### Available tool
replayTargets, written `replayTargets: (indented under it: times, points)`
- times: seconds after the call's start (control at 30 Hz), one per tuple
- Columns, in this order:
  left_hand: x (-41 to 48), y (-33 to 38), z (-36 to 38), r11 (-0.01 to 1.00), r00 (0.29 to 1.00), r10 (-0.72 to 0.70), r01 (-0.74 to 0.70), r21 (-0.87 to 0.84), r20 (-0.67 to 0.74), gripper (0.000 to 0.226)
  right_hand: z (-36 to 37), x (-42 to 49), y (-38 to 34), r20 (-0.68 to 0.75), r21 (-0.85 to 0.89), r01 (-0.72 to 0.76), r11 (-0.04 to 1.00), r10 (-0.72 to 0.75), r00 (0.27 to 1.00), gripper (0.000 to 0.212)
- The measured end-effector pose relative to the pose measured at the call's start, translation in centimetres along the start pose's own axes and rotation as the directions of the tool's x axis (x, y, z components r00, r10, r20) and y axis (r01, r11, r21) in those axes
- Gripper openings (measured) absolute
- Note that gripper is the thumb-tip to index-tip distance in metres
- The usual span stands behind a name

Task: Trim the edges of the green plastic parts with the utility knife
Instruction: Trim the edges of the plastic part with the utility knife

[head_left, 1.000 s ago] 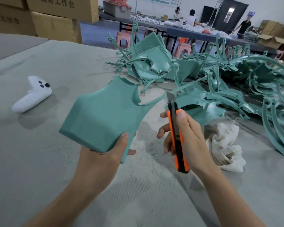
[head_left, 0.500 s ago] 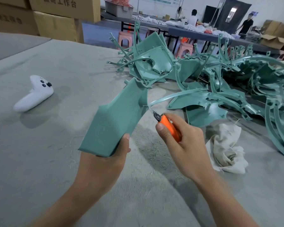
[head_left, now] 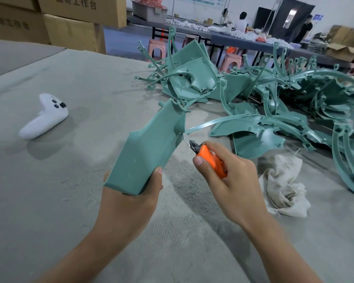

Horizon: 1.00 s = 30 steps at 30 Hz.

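Note:
My left hand [head_left: 129,203] grips the lower end of a green plastic part [head_left: 149,146], a flat angled panel held up over the table and tilted to the right. A thin green strip curves off its right edge toward the pile. My right hand [head_left: 231,180] holds an orange utility knife [head_left: 209,158]. The knife's blade touches the panel's right edge where the strip joins it. My fingers hide most of the knife's handle.
A big pile of green plastic parts [head_left: 274,103] covers the table's right and far side. A crumpled white cloth [head_left: 284,184] lies right of my right hand. A white controller [head_left: 45,117] rests at the left on the grey felt table [head_left: 49,190]. Cardboard boxes [head_left: 70,23] stand behind.
One second ago the knife stood upright, apart from the panel. My right hand has since tipped it down and brought the blade to the panel's right edge. My left hand has turned the panel edge-on.

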<state>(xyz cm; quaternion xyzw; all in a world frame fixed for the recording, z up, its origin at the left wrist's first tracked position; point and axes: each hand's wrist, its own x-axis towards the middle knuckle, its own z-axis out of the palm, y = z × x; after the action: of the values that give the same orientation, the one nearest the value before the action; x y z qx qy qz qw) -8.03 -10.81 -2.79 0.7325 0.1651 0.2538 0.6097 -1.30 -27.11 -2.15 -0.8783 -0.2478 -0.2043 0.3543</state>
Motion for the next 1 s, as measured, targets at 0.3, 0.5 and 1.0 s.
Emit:
replayTargets:
  times: [0.3, 0.5, 1.0]
  points:
    - [0.1, -0.1, 0.1, 1.0, 1.0, -0.023, 0.023, 0.017, 0.009, 0.004, 0.3, 0.0, -0.1, -0.021, -0.075, -0.019, 0.997, 0.017, 1.0, 0.035]
    - [0.2, 0.1, 0.5, 1.0, 0.999, -0.002, 0.002, 0.004, 0.046, 0.017, 0.7, -0.2, -0.5, -0.052, -0.157, -0.062, 0.986, 0.055, 0.997, 0.038]
    - [0.2, -0.3, 0.0, 0.991, 0.993, -0.084, 0.093, -0.099, 0.086, 0.02, -0.8, 0.5, 1.8, -0.193, 0.0, -0.163, 0.987, 0.16, 0.968, 0.052]
